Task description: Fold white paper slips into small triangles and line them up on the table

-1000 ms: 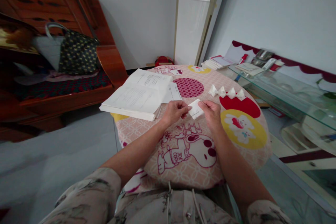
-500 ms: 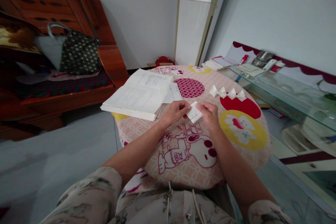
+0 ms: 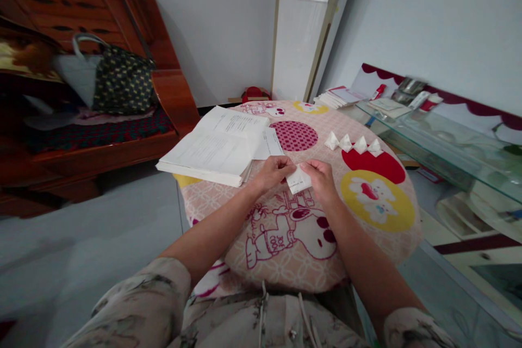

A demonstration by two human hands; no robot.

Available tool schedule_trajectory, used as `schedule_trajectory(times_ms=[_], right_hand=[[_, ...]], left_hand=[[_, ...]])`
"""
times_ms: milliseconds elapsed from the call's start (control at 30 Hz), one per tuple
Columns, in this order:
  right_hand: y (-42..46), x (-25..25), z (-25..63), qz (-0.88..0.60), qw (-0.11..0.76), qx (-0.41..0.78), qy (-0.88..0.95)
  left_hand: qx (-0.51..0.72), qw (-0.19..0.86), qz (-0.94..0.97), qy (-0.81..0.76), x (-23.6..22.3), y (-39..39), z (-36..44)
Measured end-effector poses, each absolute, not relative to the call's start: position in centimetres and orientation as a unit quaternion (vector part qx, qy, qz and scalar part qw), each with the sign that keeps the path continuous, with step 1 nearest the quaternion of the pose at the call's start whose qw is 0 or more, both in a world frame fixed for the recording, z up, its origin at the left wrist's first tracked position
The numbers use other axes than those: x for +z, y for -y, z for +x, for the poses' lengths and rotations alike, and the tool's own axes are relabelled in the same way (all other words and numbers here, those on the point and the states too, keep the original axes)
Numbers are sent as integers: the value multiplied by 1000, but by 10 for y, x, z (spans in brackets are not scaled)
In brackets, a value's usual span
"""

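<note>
Paper slip sits pinched between left hand and right hand fingertips.

Small white paper piece, folded, tiny print on it. Pinched between both hands, tilted, held just above counter with cartoon dog cloth.

On the round counter, a thick open book lies at the far left edge. Four folded paper pieces sit right of the book. A dark patterned handbag rests on the wooden bench beyond the book.
</note>
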State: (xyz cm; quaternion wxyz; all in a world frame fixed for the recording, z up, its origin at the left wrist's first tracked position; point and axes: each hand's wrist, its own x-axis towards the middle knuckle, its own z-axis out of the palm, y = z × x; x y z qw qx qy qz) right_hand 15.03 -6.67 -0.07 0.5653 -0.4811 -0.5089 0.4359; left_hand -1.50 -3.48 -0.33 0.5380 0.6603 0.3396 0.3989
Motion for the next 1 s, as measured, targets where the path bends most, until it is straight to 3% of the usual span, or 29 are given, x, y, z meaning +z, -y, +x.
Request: schedule_trajectory(times_ms=[333,1000], right_hand=[[64,-2,151,-490,619,420,448],[58,-19,154,-532,629,293,485]], left_hand=[[408,579,614,-349,-3,38,-15],[360,648,564,-364,0,44,-9]])
